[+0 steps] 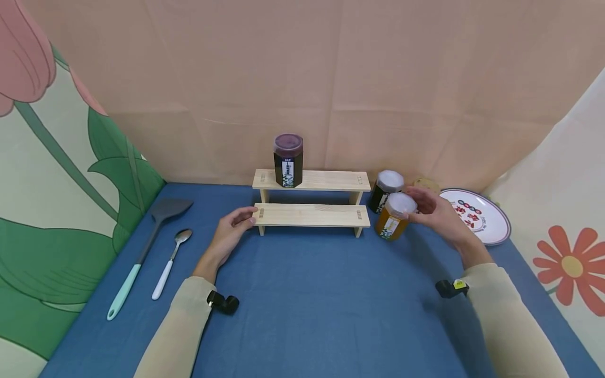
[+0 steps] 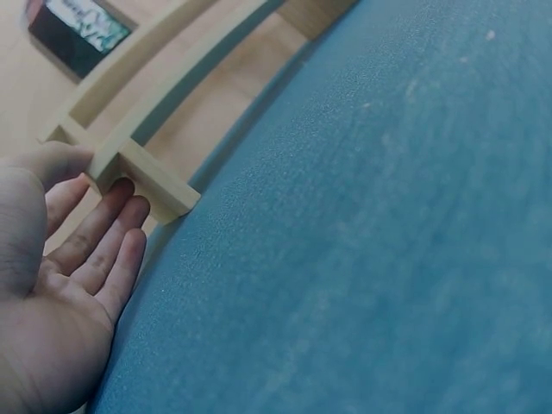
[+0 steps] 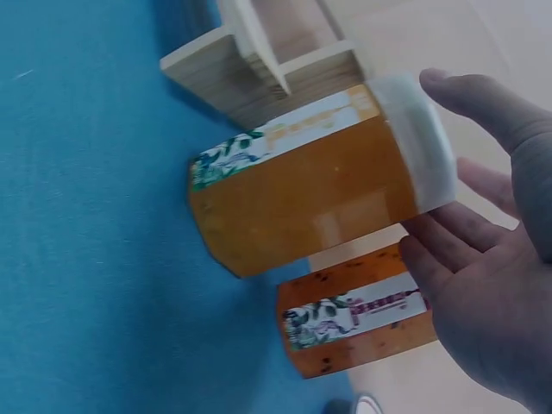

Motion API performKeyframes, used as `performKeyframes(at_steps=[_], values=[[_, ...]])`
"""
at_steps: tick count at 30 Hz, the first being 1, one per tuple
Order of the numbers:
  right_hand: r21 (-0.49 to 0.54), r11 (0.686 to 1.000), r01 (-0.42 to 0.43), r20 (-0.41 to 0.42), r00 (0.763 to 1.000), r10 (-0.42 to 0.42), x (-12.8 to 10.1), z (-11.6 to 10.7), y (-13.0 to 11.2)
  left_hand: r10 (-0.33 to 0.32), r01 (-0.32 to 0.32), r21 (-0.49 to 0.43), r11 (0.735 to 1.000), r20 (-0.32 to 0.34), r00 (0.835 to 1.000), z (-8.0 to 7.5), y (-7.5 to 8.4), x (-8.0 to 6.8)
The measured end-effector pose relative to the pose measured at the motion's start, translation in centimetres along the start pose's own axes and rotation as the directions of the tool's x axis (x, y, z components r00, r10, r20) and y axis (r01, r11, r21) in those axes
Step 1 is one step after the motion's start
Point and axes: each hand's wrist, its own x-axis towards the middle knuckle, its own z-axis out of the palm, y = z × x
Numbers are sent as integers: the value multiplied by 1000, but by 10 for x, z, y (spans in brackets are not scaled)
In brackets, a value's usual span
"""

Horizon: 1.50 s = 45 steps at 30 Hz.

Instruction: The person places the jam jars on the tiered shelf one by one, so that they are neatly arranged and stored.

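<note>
A two-step wooden shelf point(image 1: 312, 215) stands at the back, with a dark jar with a purple lid point(image 1: 288, 165) on its upper step. My left hand point(image 1: 231, 231) holds the left end of the lower step. In the left wrist view, the thumb lies against the wooden end and fingertips reach under the board. My right hand point(image 1: 437, 215) grips an amber jar point(image 1: 391, 223) near its white lid, close to the shelf's right end. Behind it is a dark jar with a white lid point(image 1: 385, 191). Another orange jar point(image 3: 362, 315) shows beneath my right fingers in the right wrist view.
At the left lie a grey spatula with a mint handle point(image 1: 151, 247) and a spoon with a white handle point(image 1: 171, 265). A white printed plate point(image 1: 493, 223) is at the right, beside the patterned side cloth point(image 1: 567, 210). Blue cloth point(image 1: 326, 315) covers the table.
</note>
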Motion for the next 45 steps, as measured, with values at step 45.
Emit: performKeyframes(at_steps=[45], values=[[156, 983, -98, -158, 980, 122, -5, 38, 27, -3, 3, -10, 1000, -9, 1000, 1, 0, -2]])
